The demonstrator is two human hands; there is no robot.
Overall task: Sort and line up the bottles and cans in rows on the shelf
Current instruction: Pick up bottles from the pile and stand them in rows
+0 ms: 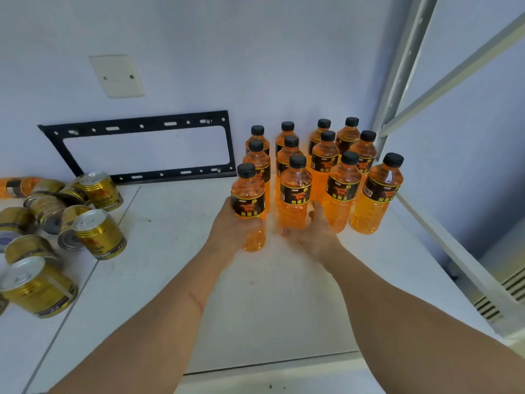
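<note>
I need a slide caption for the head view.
Left hand grips an orange bottle beside upright rows.

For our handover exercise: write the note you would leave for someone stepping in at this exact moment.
Left hand: gripping the front-left orange bottle, upright.
Right hand: at the base of the next front bottle; grip unclear.
Done: twelve bottles standing in rows at the back right of the shelf.
Left: gold cans jumbled at the left, many on their sides; one more bottle lies behind them. Line these up.

Orange bottles with black caps and labels; gold cans; white shelf.
</note>
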